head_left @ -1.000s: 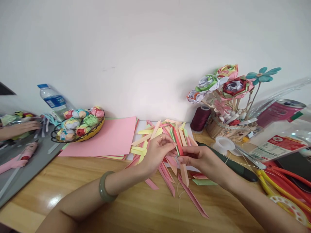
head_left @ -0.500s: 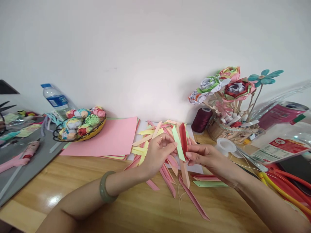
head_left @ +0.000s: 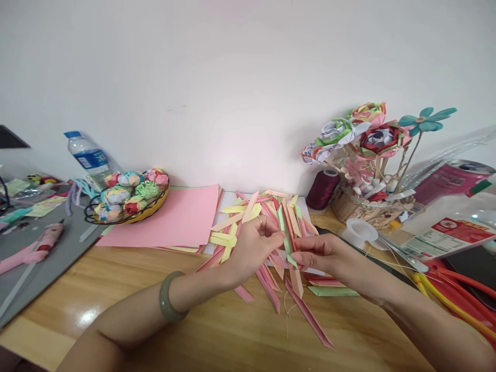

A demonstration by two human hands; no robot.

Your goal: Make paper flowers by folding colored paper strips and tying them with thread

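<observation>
A folded light-green paper strip (head_left: pixel 285 235) lies against a red paper strip (head_left: pixel 291 227), both upright between my two hands. My left hand (head_left: pixel 258 245), with a ring on it, is closed with thumb and fingertips on the left edge of the green strip. Closed at the lower right of the pair, my right hand (head_left: pixel 321 254) pinches the red strip with its thumb tip on the green one. Under and behind both hands spreads a pile of folded strips (head_left: pixel 267 281) in pink, peach and yellow. One long pink strip (head_left: pixel 312 318) lies on the table nearer to me.
At left are pink paper sheets (head_left: pixel 189 212), a basket rim (head_left: pixel 155 209) around paper flowers, a bottle (head_left: pixel 89 155) and a pink glue gun (head_left: pixel 36 248). At right stand a thread spool (head_left: pixel 322 190), a flower holder (head_left: pixel 352 206), a white reel (head_left: pixel 358 232) and scissors (head_left: pixel 445 279).
The green strip, earlier apart from the red one, now lies against it. My left hand has moved slightly right and the right hand slightly left, bringing them closer.
</observation>
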